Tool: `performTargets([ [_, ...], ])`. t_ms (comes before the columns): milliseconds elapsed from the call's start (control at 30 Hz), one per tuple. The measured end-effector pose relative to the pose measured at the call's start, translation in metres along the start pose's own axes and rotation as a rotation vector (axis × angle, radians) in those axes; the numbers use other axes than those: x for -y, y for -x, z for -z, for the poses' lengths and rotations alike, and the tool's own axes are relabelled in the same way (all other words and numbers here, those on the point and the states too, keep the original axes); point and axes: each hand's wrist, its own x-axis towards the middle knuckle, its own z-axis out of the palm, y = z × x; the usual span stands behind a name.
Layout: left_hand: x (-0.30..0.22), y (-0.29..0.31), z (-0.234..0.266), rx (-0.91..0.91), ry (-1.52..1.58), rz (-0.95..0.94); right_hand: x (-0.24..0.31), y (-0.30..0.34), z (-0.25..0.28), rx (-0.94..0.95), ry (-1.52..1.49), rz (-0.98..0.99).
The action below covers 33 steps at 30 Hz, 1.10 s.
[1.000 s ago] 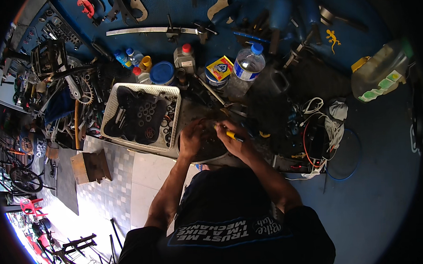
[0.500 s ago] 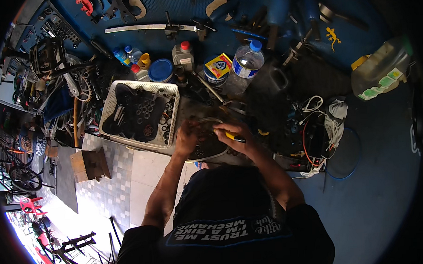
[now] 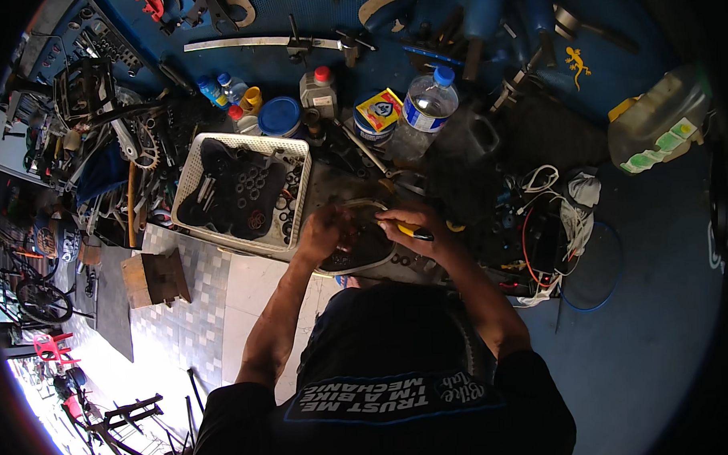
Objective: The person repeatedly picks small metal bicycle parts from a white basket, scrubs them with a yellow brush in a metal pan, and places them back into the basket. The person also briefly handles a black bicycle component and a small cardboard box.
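On the workbench, my right hand (image 3: 418, 224) is closed around a tool with a yellow-and-black handle (image 3: 415, 231); its working end is too dark to make out. To its left, my left hand (image 3: 326, 231) has its fingers curled in, and whatever they grip is hidden. Both hands are over a dark, shallow tray with a pale rim (image 3: 364, 268), with small dark bits in it. Just left of my left hand stands a cream perforated plastic basket (image 3: 241, 141) containing metal rings, bearings and pins on a dark liner.
Behind the hands stand a clear bottle with a blue cap (image 3: 429, 109), a blue-lidded tub (image 3: 280, 116) and a grey bottle with a red cap (image 3: 319, 93). Cables (image 3: 576, 220) lie tangled at right. Bike parts (image 3: 132, 143) crowd the left. A cardboard box (image 3: 153, 280) sits lower left.
My right hand, still on the yellow-and-black tool, has moved slightly right, away from my left hand. My left hand stays nearly in place, fingers curled.
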Motion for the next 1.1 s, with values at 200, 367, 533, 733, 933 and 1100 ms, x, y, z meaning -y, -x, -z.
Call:
performTargets([
  [200, -0.006, 0.004, -0.002, 0.01, 0.188, 0.087, -0.01, 0.02, -0.015, -0.038, 0.137, 0.159],
  [367, 0.023, -0.001, 0.003, 0.052, 0.167, -0.119, -0.033, 0.023, -0.028, -0.075, 0.136, -0.031],
  [533, -0.003, 0.01, -0.013, -0.066, -0.206, -0.257, 0.04, -0.009, -0.038, -0.138, -0.238, -0.163],
  [733, 0.004, 0.008, -0.009, -0.125, -0.214, -0.248, -0.001, -0.016, -0.05, -0.428, 0.037, 0.027],
  [933, 0.008, -0.002, -0.008, -0.189, -0.179, -0.347, -0.007, -0.007, -0.051, -0.252, -0.106, -0.389],
  [1100, 0.012, -0.005, -0.006, -0.15, -0.163, -0.288, 0.008, -0.01, -0.054, -0.348, -0.329, -0.278],
])
